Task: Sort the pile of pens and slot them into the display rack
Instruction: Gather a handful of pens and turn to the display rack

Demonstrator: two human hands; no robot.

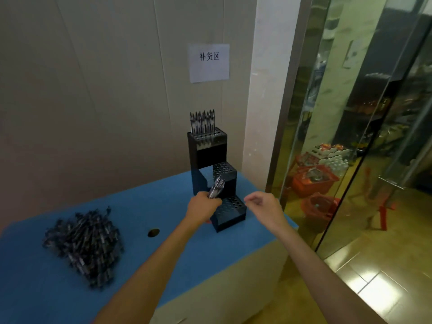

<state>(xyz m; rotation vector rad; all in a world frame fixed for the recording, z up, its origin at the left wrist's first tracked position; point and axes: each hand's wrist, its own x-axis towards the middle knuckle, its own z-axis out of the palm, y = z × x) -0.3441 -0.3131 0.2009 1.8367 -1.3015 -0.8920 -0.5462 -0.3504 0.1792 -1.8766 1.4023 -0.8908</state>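
Observation:
A black three-tier display rack [211,157] with hole grids stands at the far right of the blue table [145,206]. Several pens [202,121] stand upright in its top tier; the middle and bottom tiers show bare holes. My left hand [203,208] grips a bundle of pens [216,188] in front of the middle tier. To the right of the bottom tier my right hand [263,204] hovers with curled fingers, holding nothing that I can see. A large pile of dark pens [85,244] lies on the table's left part.
A round hole [153,232] sits in the tabletop between the pile and the rack. A paper sign [208,62] hangs on the wall behind. Glass panels [364,127] stand to the right, with red baskets [313,181] behind them. The table's right edge drops close to the rack.

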